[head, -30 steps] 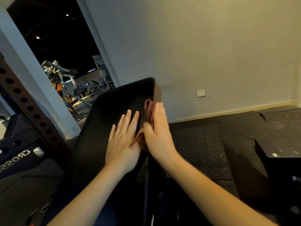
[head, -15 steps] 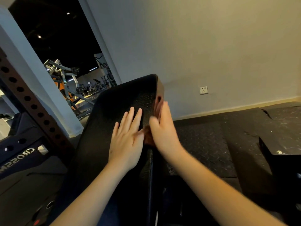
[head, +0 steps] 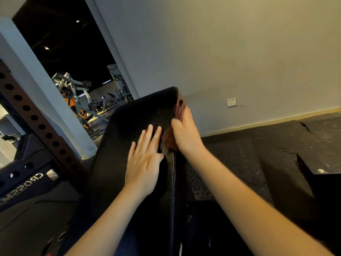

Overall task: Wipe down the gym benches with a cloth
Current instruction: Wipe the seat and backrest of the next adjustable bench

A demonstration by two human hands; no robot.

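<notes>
We are wiping the right edge of the bench (head: 140,111): right hand (head: 186,133) presses the cloth (head: 168,142), fingers straight; left hand (head: 145,159) lies flat, fingers open. Next, we judge, the far end.

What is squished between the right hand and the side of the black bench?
A reddish-brown cloth, which the right hand presses against the bench side edge, as the head view shows.

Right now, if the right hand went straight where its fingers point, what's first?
The right hand presses the cloth along the bench pad side; ahead is the pad's top corner, then free air to the wall, depth unclear.
</notes>
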